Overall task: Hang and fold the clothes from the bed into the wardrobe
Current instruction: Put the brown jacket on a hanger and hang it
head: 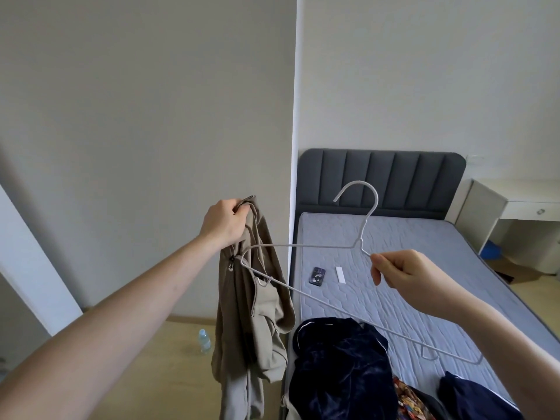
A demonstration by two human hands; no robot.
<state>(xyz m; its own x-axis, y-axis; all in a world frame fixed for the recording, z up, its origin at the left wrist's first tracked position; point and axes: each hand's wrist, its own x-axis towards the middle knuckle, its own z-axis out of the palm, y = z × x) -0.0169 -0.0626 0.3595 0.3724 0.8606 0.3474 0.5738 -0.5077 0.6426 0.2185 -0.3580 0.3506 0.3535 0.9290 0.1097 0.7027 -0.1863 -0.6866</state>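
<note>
My left hand (224, 223) grips a limp beige zip-up garment (254, 301) by its top; my right hand (404, 272) pinches a thin white wire hanger (306, 244), its far end poking into the cloth.

Left arm: bare, stretched out from 8 o'clock toward the middle.
Left hand (225, 226): fingers curled, gripping fabric at the top.
Right arm: enters from 4 o'clock.
Right hand (404, 271): thumb and forefinger pinching thin wire.
</note>
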